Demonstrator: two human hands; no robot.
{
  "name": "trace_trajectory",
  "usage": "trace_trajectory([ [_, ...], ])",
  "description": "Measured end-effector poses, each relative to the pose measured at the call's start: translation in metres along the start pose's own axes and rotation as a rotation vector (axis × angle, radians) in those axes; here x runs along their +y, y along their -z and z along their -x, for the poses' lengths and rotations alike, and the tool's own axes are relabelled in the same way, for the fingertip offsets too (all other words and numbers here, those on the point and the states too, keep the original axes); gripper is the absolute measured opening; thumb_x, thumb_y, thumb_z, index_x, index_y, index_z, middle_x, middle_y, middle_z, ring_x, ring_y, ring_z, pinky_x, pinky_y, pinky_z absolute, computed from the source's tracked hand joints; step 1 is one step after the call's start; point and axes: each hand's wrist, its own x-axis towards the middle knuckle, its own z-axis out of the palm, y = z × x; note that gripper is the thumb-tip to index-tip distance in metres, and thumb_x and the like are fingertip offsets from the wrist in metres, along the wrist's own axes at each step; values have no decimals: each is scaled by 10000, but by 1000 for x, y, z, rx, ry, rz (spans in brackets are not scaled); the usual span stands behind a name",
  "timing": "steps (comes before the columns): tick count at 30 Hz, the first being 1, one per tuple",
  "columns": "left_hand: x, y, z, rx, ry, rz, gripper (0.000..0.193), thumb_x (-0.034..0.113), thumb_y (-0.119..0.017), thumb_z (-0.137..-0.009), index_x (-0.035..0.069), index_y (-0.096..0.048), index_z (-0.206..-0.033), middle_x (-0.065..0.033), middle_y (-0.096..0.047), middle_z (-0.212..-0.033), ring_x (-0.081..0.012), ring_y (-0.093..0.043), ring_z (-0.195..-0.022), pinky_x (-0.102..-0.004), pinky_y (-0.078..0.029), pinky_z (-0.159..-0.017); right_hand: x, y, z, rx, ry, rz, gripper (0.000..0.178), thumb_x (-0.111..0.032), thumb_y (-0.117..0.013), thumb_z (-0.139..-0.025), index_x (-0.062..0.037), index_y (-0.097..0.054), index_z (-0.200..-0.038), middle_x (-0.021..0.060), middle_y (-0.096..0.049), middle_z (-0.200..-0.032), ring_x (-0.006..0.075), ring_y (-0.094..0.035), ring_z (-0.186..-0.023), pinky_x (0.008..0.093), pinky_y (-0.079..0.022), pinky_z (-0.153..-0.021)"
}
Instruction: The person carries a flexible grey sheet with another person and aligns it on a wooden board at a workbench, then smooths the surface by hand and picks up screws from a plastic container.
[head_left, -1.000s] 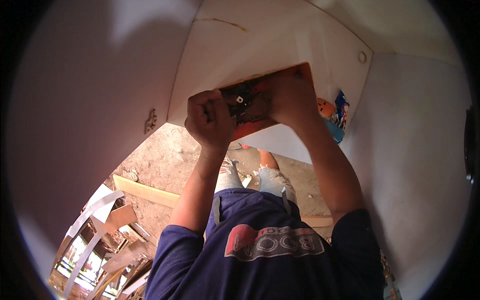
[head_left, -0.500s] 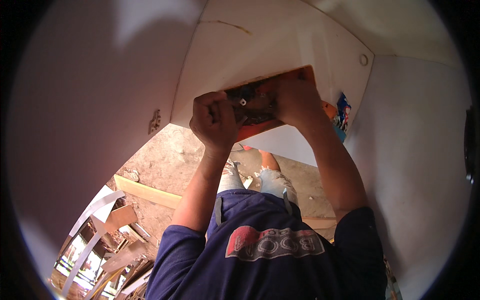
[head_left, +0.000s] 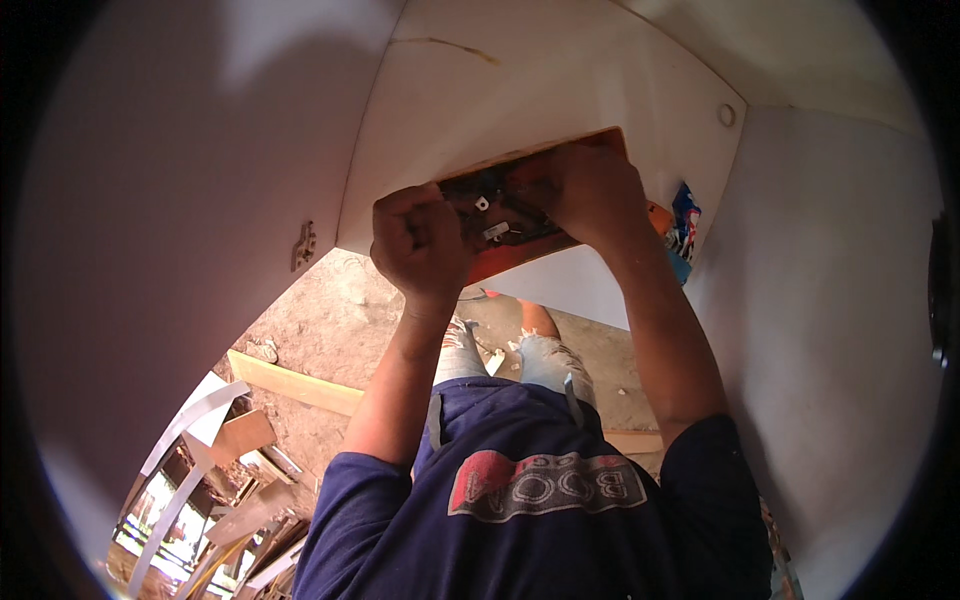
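An orange tray (head_left: 515,256) with a dark, shadowed inside sits on the white board in front of me. Loose small hardware lies in it, including a pale metal piece with a hole (head_left: 482,204) and a light oblong piece (head_left: 496,231). At the tray's left end my left hand (head_left: 420,240) is closed with its fingers curled; whatever they hold is hidden. My right hand (head_left: 598,195) reaches over the right part of the tray, its fingertips lost in shadow among the contents.
White panels surround me; a metal hinge plate (head_left: 303,246) is fixed to the left one. Beside the tray's right end lies a blue packet (head_left: 686,212). Below, on the dirt floor, are a wooden strip (head_left: 295,382) and a heap of board offcuts (head_left: 245,440).
My left hand has shifted slightly left. The right hand has moved a little within the tray, and the light oblong piece now shows between the hands.
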Motion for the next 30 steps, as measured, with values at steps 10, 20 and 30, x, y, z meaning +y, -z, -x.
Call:
trace_trajectory([
  [10, -8, 3, -2, -52, -33, 4, 102, -39, -674, -998, 30, -612, -1040, 22, -601, -803, -5, -510, -673, -174, -444, -618, -46, -38, -9, -362, -278, 158, 651, -805, -643, -832, -196, -844, -944, 126, -769, -782, 311, -783, -785, 460, -619, -710],
  [20, -5, 3, -2, -51, -39, -86, 103, -54, -645, -988, 25, -614, -1046, 13, -598, -817, -11, -508, -676, -183, -453, -635, -18, 4, 2, -210, -112, -13, 590, -691, -699, -841, -138, -830, -1000, 160, -773, -824, 329, -777, -807, 460, -618, -756],
  [30, -6, 3, -1, 0, -15, 11, 85, -31, -642, -991, 33, -617, -1042, -14, -620, -870, -46, -550, -746, -203, -468, -681, -33, -11, -6, -415, -307, 45, 489, -573, -696, -878, -106, -814, -956, 136, -779, -833, 324, -781, -829, 451, -616, -759],
])
